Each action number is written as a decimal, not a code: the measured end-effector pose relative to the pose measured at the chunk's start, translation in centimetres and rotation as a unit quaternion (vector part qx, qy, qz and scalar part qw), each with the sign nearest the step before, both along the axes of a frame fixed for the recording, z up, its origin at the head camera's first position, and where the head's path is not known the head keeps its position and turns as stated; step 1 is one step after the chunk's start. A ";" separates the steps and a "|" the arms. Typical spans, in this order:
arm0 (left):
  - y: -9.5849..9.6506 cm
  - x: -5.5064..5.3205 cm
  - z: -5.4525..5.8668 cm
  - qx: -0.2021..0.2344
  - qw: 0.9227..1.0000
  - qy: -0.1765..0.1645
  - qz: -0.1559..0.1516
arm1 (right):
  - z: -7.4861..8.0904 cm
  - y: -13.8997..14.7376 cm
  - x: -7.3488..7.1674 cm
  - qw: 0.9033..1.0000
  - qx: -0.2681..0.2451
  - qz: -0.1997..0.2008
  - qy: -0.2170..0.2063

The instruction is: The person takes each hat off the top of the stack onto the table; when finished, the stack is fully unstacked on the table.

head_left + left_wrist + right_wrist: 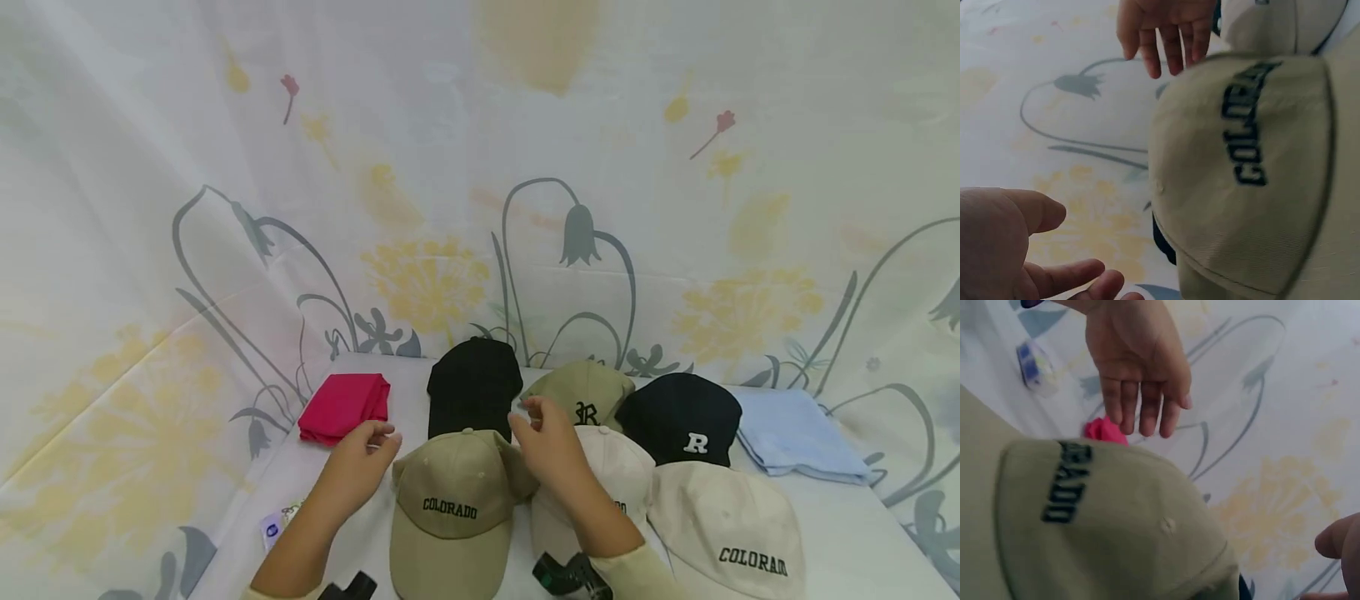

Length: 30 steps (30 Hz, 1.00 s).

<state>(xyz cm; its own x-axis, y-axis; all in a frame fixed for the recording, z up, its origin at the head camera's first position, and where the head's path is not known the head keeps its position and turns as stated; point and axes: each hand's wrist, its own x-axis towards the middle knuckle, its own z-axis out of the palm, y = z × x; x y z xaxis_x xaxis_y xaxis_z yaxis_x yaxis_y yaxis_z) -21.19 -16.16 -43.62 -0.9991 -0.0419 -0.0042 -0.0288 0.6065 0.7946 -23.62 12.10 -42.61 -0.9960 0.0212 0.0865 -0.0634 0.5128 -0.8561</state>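
Note:
A khaki baseball cap [448,477] with COLORADO on its front lies brim toward me, between my two hands. To its left, my left hand [358,465] hovers with loosely bent fingers and holds nothing. My right hand [549,446] is above the cap's right side, also holding nothing. Its fingers reach over toward a black cap [474,387] and an olive cap [581,383] behind. In the left wrist view, a gap shows between the left hand [1004,244] and the khaki cap [1210,144]. A white cap [611,458] is partly hidden under my right forearm.
Right of centre sit a black cap [675,417] with an R and a cream COLORADO cap [727,517]. A folded red cloth [345,404] lies at the back left, a folded light-blue cloth [802,433] at the right. A small purple-and-white packet [273,527] is beside my left forearm.

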 end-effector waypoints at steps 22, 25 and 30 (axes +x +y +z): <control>2.9 -9.2 -2.6 0.122 0.978 -0.151 -0.080 | -3.7 -1.2 -8.3 0.980 -0.042 0.057 -0.186; 3.0 -9.3 -2.7 0.160 0.968 -0.165 -0.100 | -3.8 -1.2 -8.3 0.978 -0.062 0.057 -0.189; 3.1 -9.6 -3.5 0.176 0.967 -0.161 -0.091 | -4.0 -1.2 -8.2 0.978 -0.071 0.052 -0.189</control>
